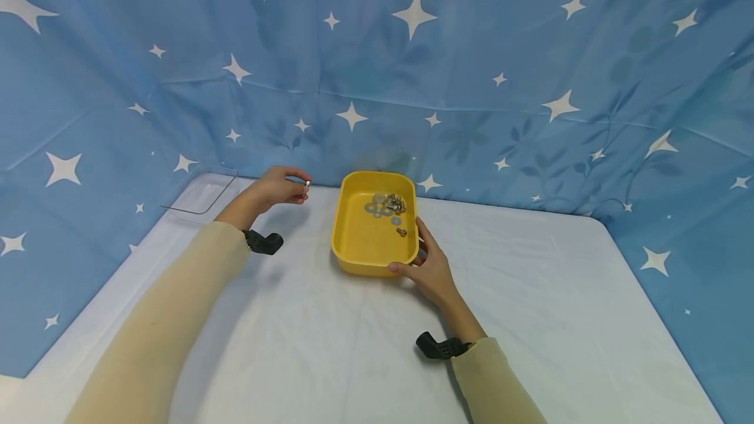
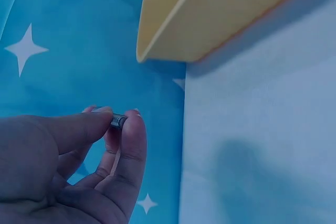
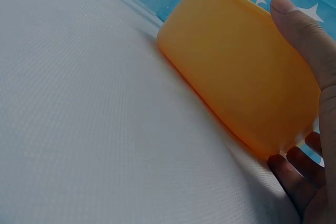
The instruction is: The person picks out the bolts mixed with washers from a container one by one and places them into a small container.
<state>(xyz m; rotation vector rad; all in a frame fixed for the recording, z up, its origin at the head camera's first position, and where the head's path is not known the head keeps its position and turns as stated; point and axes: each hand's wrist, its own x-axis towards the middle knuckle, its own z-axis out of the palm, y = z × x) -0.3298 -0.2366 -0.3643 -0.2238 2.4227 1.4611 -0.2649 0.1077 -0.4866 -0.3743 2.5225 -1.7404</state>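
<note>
My left hand pinches a small threaded metal bolt between thumb and fingertip, left of the yellow tray. The bolt's shiny end also shows in the head view; the fingers cover much of it. The yellow tray stands on the table near the back. Inside it, several flat washers and a small heap of screws lie towards the far right, with one short screw apart from them. My right hand grips the tray's near right corner, thumb at the rim and fingers along the side.
At the back left, behind the left forearm, lies a clear plastic container with a bent thin metal rod across it. A blue star-patterned curtain hangs right behind the white-covered table. Each wrist wears a black camera strap.
</note>
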